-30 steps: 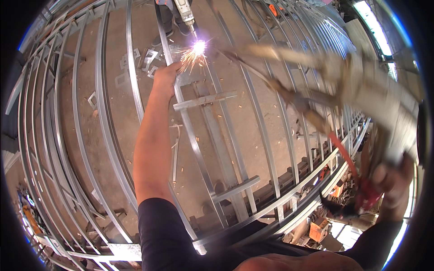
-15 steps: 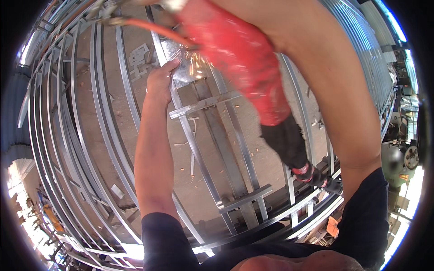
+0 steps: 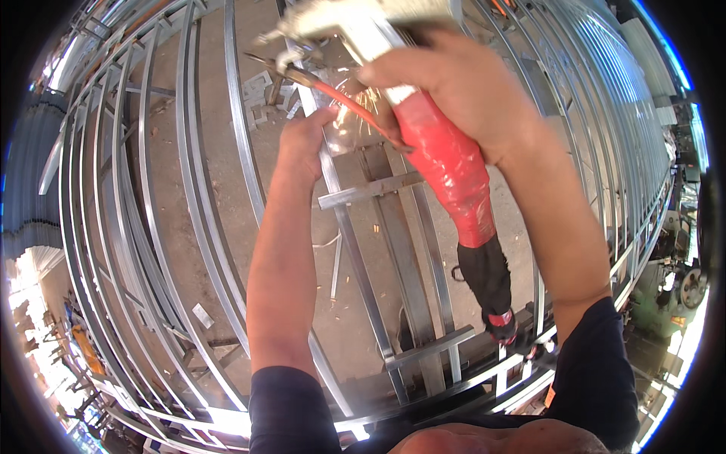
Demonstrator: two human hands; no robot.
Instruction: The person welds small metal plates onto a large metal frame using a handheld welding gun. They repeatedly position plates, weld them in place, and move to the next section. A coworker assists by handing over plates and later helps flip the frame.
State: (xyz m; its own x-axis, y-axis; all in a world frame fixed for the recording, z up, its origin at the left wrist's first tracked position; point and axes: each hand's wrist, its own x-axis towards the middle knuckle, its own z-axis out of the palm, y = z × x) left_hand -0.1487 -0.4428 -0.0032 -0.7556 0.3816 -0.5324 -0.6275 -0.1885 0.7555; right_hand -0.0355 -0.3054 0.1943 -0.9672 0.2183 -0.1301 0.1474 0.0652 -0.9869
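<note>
My right hand (image 3: 473, 91) is wrapped around what looks like an angle grinder (image 3: 446, 170), with a red body and a black cord end pointing back toward me. Its far end is pale and smeared by motion, and an orange-edged strip runs down to the left beside it. Sparks (image 3: 364, 98) spray next to the strip, above a shiny metal plate (image 3: 348, 136). Left of the sparks, my left hand (image 3: 304, 144) grips a long square steel tube (image 3: 355, 257), thumb toward the plate. The exact contact point of the tool is hidden.
A short crosspiece (image 3: 370, 189) joins the tubes, and another (image 3: 431, 348) lies nearer me. Long steel frames (image 3: 197, 151) stand at the left, with more tubes (image 3: 605, 113) at the right. Metal offcuts (image 3: 265, 94) lie on the concrete floor (image 3: 302, 60).
The view has shifted, so the frame sits further right and lower. My right hand and the grinder's far end have come into view. Sparks fly in both frames; my left hand keeps its grip.
</note>
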